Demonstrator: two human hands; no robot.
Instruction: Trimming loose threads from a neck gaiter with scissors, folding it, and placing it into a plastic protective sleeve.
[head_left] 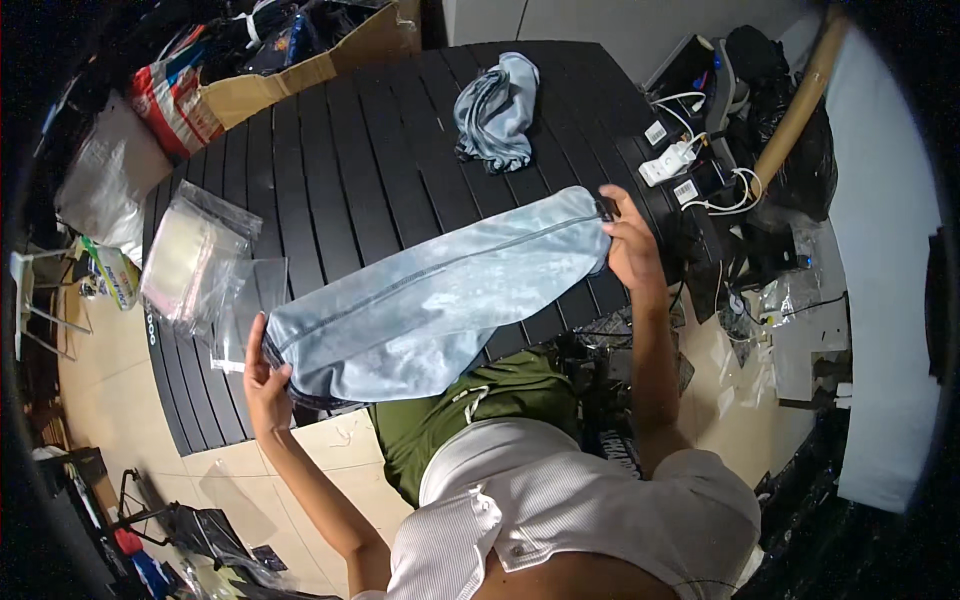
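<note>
Head camera on the scene, and a pale blue, marbled cloth (420,290) is stretched out above the near side of the dark slatted tabletop (390,150)! Fingers of the left hand (268,390) grasp its left end, thumb on the near side; over on the right, the fingers of the right hand (632,250) pinch the other end, held farther out, so the cloth runs on a slant with a dark seam along it. Whether its underside touches the slats, one cannot tell.

Far across the tabletop, a crumpled blue-grey cloth (500,112) lies alone. Clear plastic packets (195,255) overlap at the left end. Beyond the far left edge stands an open cardboard box (270,97), a red-and-white bag (172,100) just beside it. To the right, a white plug (668,163) with white cables, then a long brown tube (802,110) leaning by black plastic bags (808,165). Pale floor tiles (335,450) show on the near left.
</note>
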